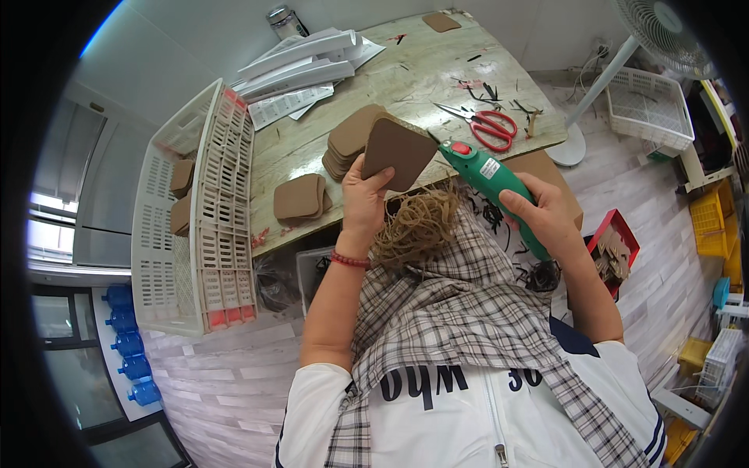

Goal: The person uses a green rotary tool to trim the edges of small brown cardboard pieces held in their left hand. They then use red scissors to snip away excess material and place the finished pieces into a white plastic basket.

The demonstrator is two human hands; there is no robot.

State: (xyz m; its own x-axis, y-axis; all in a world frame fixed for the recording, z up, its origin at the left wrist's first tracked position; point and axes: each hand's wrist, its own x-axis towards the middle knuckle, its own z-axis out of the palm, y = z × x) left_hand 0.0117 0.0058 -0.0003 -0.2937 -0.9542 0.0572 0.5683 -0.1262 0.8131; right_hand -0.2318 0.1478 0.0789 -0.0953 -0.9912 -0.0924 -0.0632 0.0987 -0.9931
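Above the table's front edge, my left hand (365,199) grips a brown rounded-square pad (399,154), thumb on its face. My right hand (546,209) is wrapped round a green hand-held power tool (491,178) with a red button. Its narrow dark tip is close to the pad's right corner; whether they touch I cannot tell. Behind the held pad stands a stack of similar brown pads (353,131), with a smaller pile of pads (298,196) to its left. A tangle of thin brown strips (417,222) lies on my checked apron below my hands.
Red-handled scissors (493,130) and black scraps lie on the worn table (421,70). Papers (300,66) sit at the back left. A white crate (226,210) holding pads stands left. At right are a fan (663,31) and a red box (615,253) of brown pieces.
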